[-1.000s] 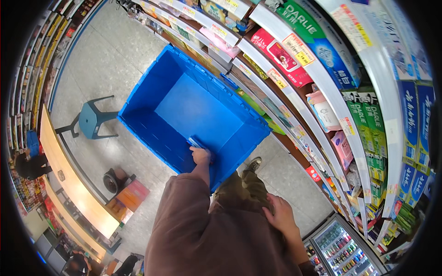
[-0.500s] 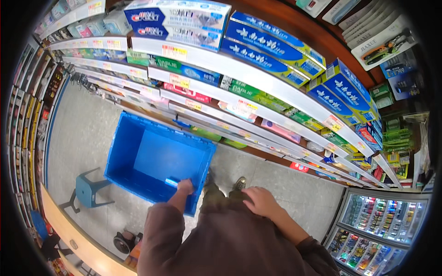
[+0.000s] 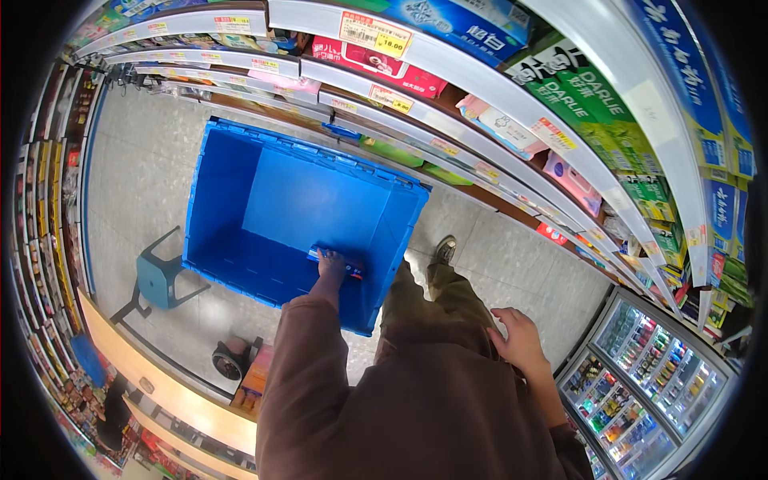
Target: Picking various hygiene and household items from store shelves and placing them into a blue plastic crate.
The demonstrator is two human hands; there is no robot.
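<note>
My left hand (image 3: 330, 262) reaches down inside a large blue plastic crate (image 3: 308, 196) on the floor. Its fingers are closed over a slim blue-and-white toothpaste box (image 3: 353, 272) low in the crate, near the side closest to me. The hand covers the middle of the box, so only its ends show. My right hand (image 3: 520, 338) hangs beside my right thigh, fingers apart and holding nothing.
Shelves with toothpaste boxes (image 3: 580, 100) and other packs rise along the far side and right. A blue-grey stool (image 3: 156, 280) stands left of the crate, near a wooden counter (image 3: 180, 408). At right is a glass-door drinks fridge (image 3: 640, 384).
My left hand has gone deeper into the crate with the toothpaste box. My body has leaned forward, and the view has shifted closer to the lower shelves. The right hand still hangs free.
</note>
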